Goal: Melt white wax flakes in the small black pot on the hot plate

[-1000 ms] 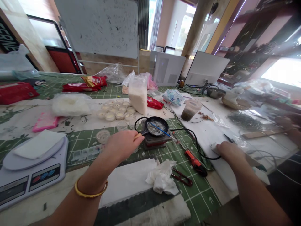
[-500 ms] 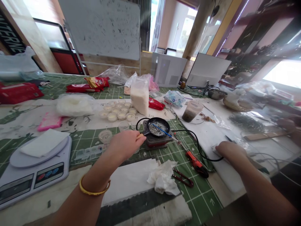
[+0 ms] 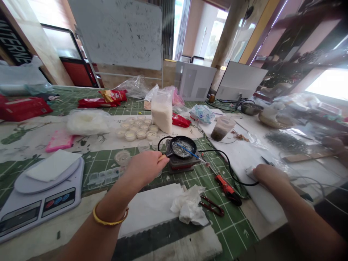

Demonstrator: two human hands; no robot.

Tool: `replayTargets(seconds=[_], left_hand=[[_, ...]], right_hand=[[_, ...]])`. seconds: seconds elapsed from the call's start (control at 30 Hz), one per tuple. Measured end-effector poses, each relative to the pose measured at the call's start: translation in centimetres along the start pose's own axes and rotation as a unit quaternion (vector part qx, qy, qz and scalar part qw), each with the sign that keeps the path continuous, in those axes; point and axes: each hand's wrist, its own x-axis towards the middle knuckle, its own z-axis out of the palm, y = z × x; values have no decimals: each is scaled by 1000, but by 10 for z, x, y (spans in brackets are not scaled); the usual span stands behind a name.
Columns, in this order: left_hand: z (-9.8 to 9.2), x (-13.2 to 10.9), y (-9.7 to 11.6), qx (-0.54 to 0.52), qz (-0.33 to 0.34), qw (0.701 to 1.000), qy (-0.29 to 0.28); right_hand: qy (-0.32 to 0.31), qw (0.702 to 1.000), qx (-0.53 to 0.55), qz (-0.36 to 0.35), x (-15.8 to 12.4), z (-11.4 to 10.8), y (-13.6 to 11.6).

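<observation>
My left hand (image 3: 145, 166) is closed round the wooden handle of a small black pan (image 3: 182, 146). The pan sits on a little red heater (image 3: 181, 164) and holds pale melting flakes. A blue stick (image 3: 188, 151) lies across the pan's rim. My right hand (image 3: 269, 174) rests palm down on a white board (image 3: 244, 159) at the right, over a small white object; its fingers are curled and mostly hidden. A black cable (image 3: 230, 168) runs from the heater towards that hand.
A kitchen scale (image 3: 40, 188) stands at the left front. Small filled cups (image 3: 137, 128), a bag of white granules (image 3: 161, 110), a crumpled tissue (image 3: 189, 208), red snips (image 3: 212, 206), an orange cutter (image 3: 227, 188) and a lidded tub (image 3: 221, 127) lie around. Another person's hand (image 3: 335, 145) shows at far right.
My hands have kept their places on the pan handle and the board. Only the view has shifted slightly, sliding things a little to the right.
</observation>
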Motion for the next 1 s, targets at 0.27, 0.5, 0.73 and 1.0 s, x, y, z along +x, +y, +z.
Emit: replayTargets(seconds=[0.27, 0.5, 0.73, 1.0], left_hand=[[-1, -1, 0, -6, 2, 1000, -6], [0, 0, 0, -4, -5, 1000, -5], [-2, -2, 1, -15, -1, 1000, -3], [-1, -4, 2, -6, -6, 1000, -2]], right_hand=[[88, 981, 125, -120, -44, -34, -40], [4, 812, 367, -454, -70, -16, -123], [36, 760, 456, -462, -78, -25, -141], [165, 748, 470, -438, -94, -11, -146]])
